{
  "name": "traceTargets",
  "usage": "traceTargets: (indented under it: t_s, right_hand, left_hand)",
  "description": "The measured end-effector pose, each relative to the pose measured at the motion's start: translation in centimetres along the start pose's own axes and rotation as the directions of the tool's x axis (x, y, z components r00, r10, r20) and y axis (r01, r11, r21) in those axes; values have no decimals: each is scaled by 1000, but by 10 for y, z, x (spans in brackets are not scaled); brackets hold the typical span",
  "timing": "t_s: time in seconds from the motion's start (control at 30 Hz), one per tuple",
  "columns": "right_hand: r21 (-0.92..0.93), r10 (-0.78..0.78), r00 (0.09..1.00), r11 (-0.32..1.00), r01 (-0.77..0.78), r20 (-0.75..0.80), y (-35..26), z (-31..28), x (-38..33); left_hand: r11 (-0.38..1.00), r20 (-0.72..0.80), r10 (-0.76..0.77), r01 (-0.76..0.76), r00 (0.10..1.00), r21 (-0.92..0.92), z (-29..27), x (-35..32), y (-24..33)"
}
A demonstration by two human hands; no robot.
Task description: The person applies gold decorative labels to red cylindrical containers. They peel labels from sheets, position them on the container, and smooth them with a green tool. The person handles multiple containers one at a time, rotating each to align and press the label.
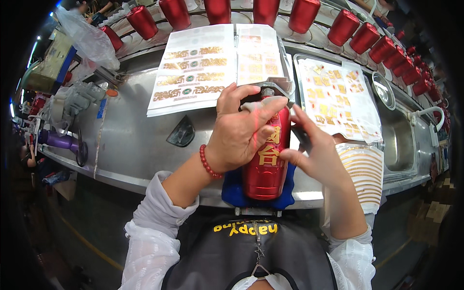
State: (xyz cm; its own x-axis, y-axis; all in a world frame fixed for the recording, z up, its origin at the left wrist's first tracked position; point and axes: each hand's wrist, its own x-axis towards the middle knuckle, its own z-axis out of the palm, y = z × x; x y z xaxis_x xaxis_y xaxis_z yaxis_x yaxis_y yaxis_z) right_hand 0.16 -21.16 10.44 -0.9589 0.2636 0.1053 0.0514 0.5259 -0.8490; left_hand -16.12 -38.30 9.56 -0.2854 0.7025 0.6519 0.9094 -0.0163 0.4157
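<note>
I'm looking down at the steel counter (130, 145), where decal sheets (193, 67) are lying flat within reach. A red bottle (268, 166) is resting on its side in a blue cradle (235, 191) at the counter's near edge, so it isn't rolling. My left hand (241, 130) is clamping over its upper body, steadying it. My right hand (316, 154) is touching its side, fingers curled; whether they're pinching anything I cannot tell. The bottle's neck is hiding behind the left hand.

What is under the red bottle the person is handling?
A blue cradle on the steel bench holds the red bottle; its middle is hidden beneath the bottle, under the left hand.
</note>
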Motion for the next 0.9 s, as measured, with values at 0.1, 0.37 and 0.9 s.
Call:
traceTargets:
  t_s: [0.1, 0.37, 0.9]
  right_hand:
    - [-165, -227, 956, 966, 197, -188, -10, -16, 14]
    - [-414, -553, 832, 768, 489, -43, -39, -15, 74]
    - [49, -154, 984, 986, 159, -87, -44, 24, -28]
  left_hand:
    - [992, 36, 6, -10, 999, 128, -6, -24, 19]
    - [989, 5, -148, 148, 989, -19, -1, -84, 61]
    - [989, 48, -120, 116, 992, 87, 6, -107, 57]
